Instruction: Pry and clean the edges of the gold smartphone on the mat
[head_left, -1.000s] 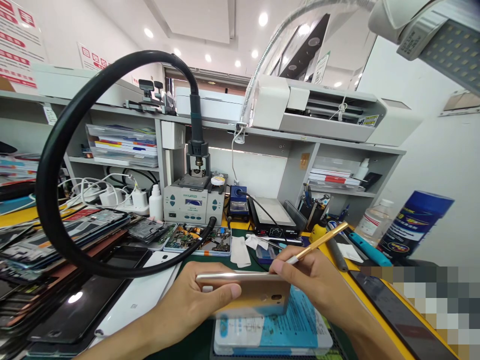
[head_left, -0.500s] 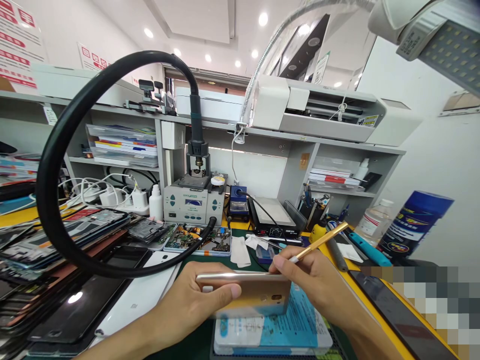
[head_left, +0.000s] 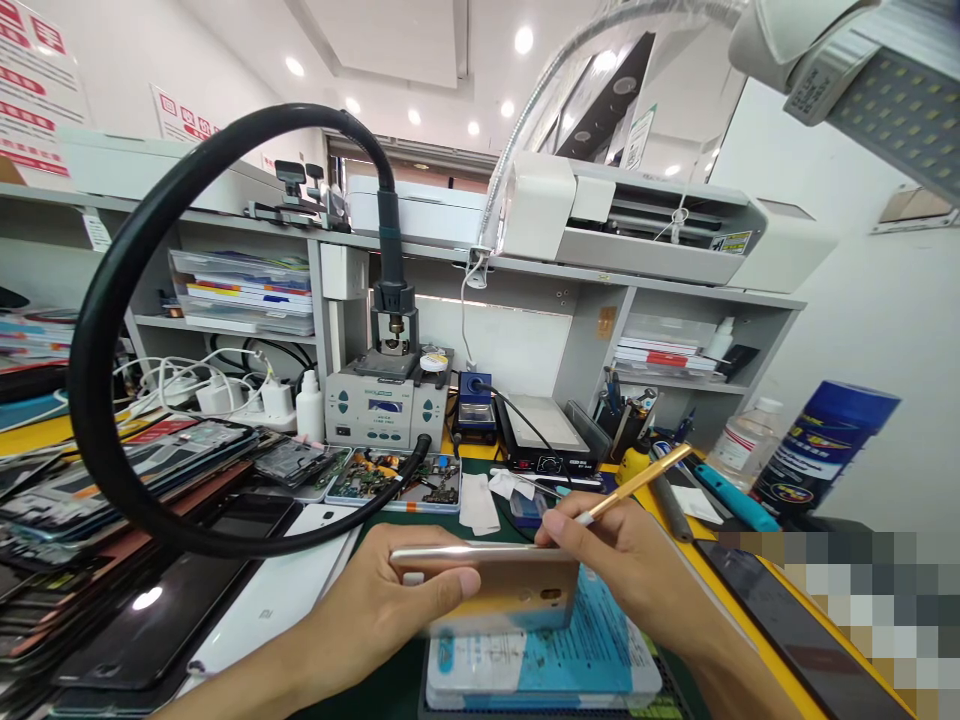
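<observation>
A gold smartphone [head_left: 510,590] stands on its long edge, its back with the camera towards me. My left hand [head_left: 405,590] grips its left end, thumb across the back and fingers behind. In my right hand [head_left: 592,540] is a slim gold-handled tool [head_left: 637,480], pinched between thumb and fingers. Its tip is hidden by the hand near the phone's upper edge, so I cannot make out whether it touches. Beneath the phone lies a blue and white flat box [head_left: 540,680] on the green mat.
A black hose [head_left: 82,330] loops above the left side from the hot-air station [head_left: 386,405]. Stacked phones [head_left: 127,470] and a white phone [head_left: 270,590] lie left. A parts tray [head_left: 352,490] is behind; a blue spray can [head_left: 832,440] and dark phone panel [head_left: 795,630] are right.
Both hands, the phone and the tool keep nearly the same pose. The whole view has shifted very slightly.
</observation>
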